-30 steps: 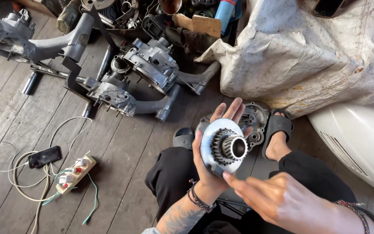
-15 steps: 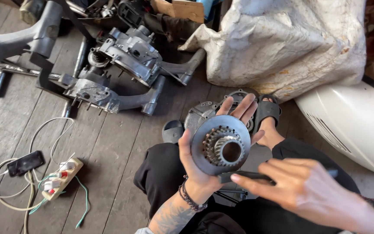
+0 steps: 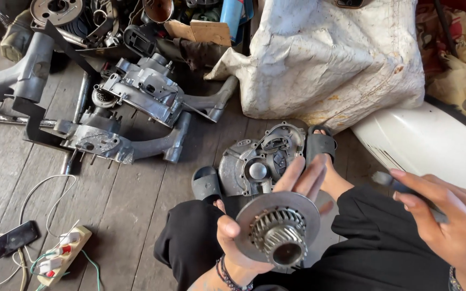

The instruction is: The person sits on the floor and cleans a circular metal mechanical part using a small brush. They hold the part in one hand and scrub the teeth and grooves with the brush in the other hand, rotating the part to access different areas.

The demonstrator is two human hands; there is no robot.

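Head view: gear disc (image 3: 278, 226) in left hand (image 3: 254, 226), over the lap.

Left fingers closed round the disc rim, thumb on the near edge, toothed hub facing up. Right hand (image 3: 449, 221) off to the right, fingers curled on a blurred dark tool (image 3: 389, 180). Engine cover (image 3: 257, 161) lies on the plank floor (image 3: 136, 188) just beyond, between two sandals.
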